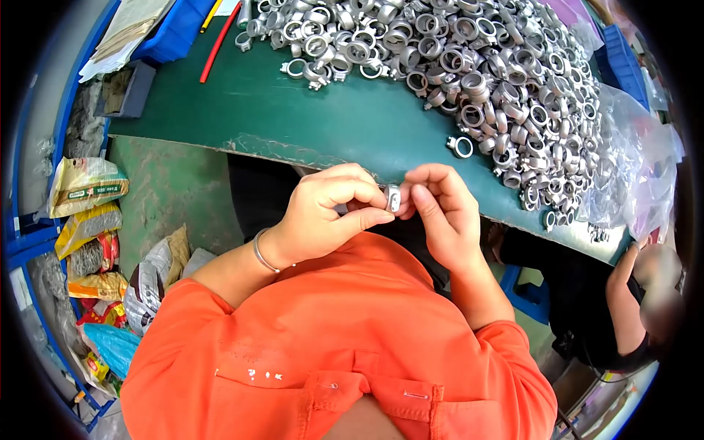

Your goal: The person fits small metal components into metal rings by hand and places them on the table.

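My left hand pinches a small silver metal ring clamp between thumb and fingers, just in front of the table edge. On the clamp's right side, the curled fingers of my right hand meet it; the thumb lies bent over them and partly hides the contact. The clamp is seen edge-on, with a dark mark or hole on its face. Beyond my hands, a single loose ring clamp lies on the green table, beside a large pile of similar clamps.
A red stick and blue bins are at the back left. Clear plastic bags border the pile's right side. Packed bags stand along the left shelf. Another person in dark clothing sits at the right.
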A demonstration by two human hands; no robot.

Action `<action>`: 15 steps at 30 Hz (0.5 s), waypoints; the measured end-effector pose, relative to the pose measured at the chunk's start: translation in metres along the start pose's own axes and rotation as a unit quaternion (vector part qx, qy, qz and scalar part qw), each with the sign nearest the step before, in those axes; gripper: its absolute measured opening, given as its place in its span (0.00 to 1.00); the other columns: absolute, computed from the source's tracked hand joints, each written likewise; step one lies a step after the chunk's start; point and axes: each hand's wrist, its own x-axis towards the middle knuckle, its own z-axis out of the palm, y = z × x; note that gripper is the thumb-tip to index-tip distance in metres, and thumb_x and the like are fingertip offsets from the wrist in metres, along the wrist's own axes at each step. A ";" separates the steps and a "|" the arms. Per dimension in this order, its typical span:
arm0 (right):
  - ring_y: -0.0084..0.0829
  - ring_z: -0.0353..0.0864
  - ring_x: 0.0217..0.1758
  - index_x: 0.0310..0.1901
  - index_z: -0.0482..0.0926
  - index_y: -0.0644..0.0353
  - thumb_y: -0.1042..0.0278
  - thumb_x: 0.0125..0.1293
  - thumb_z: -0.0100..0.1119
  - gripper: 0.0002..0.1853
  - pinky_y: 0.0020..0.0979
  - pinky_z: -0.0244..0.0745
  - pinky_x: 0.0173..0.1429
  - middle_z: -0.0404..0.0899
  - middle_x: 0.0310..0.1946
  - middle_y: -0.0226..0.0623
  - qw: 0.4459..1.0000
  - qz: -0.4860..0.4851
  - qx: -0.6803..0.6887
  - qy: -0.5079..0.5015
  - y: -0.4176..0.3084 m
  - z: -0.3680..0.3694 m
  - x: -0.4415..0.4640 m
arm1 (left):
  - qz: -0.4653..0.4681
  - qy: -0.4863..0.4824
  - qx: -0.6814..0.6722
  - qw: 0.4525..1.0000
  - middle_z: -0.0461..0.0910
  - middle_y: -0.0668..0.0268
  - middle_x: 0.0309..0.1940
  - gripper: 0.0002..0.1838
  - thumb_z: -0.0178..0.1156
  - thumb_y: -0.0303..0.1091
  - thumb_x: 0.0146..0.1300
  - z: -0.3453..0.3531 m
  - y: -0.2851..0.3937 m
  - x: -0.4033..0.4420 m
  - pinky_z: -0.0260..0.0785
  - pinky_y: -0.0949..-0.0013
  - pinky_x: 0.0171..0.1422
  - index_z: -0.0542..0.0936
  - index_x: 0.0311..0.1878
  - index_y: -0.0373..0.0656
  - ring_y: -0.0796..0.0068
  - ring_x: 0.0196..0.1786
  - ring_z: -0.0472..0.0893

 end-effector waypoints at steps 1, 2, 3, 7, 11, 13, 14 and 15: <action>0.18 0.75 0.33 0.46 0.70 0.66 0.75 0.69 0.45 0.08 0.21 0.73 0.39 0.77 0.33 0.31 1.000 0.001 0.000 0.002 -0.003 -0.001 0.001 | 0.000 -0.001 -0.001 1.000 0.77 0.67 0.27 0.05 0.67 0.22 0.49 0.001 0.000 0.001 0.67 0.78 0.30 0.81 0.30 0.38 0.80 0.29 0.75; 0.18 0.75 0.33 0.47 0.70 0.66 0.74 0.69 0.45 0.09 0.20 0.73 0.39 0.76 0.33 0.31 0.998 0.042 0.037 -0.027 -0.009 -0.002 0.002 | 0.022 -0.004 0.018 1.000 0.77 0.66 0.28 0.06 0.66 0.19 0.46 0.002 -0.001 0.001 0.67 0.77 0.32 0.80 0.29 0.38 0.77 0.29 0.75; 0.18 0.75 0.33 0.48 0.70 0.66 0.73 0.69 0.46 0.10 0.20 0.72 0.39 0.76 0.32 0.31 0.992 0.083 0.074 -0.055 -0.011 -0.003 0.003 | 0.044 -0.006 0.037 0.998 0.77 0.65 0.28 0.08 0.65 0.16 0.44 0.003 -0.001 0.001 0.66 0.75 0.33 0.79 0.27 0.38 0.74 0.29 0.75; 0.21 0.76 0.40 0.50 0.70 0.67 0.79 0.63 0.53 0.13 0.21 0.73 0.43 0.75 0.38 0.34 0.991 0.000 0.106 -0.078 -0.006 -0.002 0.003 | 0.113 0.004 0.090 0.990 0.77 0.66 0.27 0.05 0.65 0.21 0.50 0.007 -0.003 0.001 0.67 0.79 0.30 0.79 0.31 0.38 0.82 0.28 0.75; 0.24 0.76 0.44 0.45 0.71 0.67 0.86 0.55 0.59 0.16 0.24 0.75 0.47 0.74 0.45 0.41 0.982 -0.081 0.169 -0.011 -0.006 0.002 0.006 | -0.080 0.082 -0.092 0.989 0.79 0.66 0.29 0.06 0.62 0.24 0.56 0.010 -0.004 -0.006 0.68 0.81 0.29 0.77 0.37 0.37 0.86 0.29 0.75; 0.26 0.76 0.42 0.42 0.72 0.65 0.85 0.52 0.61 0.15 0.25 0.75 0.44 0.74 0.44 0.40 0.987 -0.158 0.024 -0.007 -0.006 -0.002 0.010 | -0.270 0.048 -0.277 0.921 0.79 0.65 0.32 0.06 0.59 0.26 0.60 0.006 0.008 -0.001 0.70 0.81 0.30 0.77 0.38 0.35 0.84 0.30 0.76; 0.28 0.76 0.40 0.38 0.74 0.63 0.84 0.49 0.64 0.14 0.26 0.74 0.42 0.75 0.42 0.39 0.966 -0.229 -0.120 -0.002 -0.006 -0.005 0.011 | -0.253 0.047 -0.326 0.910 0.79 0.63 0.33 0.08 0.57 0.26 0.62 0.008 0.009 0.001 0.72 0.80 0.34 0.77 0.41 0.33 0.81 0.31 0.78; 0.30 0.76 0.37 0.35 0.76 0.61 0.84 0.46 0.66 0.14 0.26 0.73 0.39 0.76 0.41 0.38 0.919 -0.295 -0.261 0.003 -0.006 -0.007 0.012 | -0.252 0.046 -0.327 0.910 0.79 0.63 0.33 0.08 0.57 0.26 0.62 0.009 0.008 0.002 0.72 0.80 0.34 0.77 0.41 0.33 0.81 0.31 0.78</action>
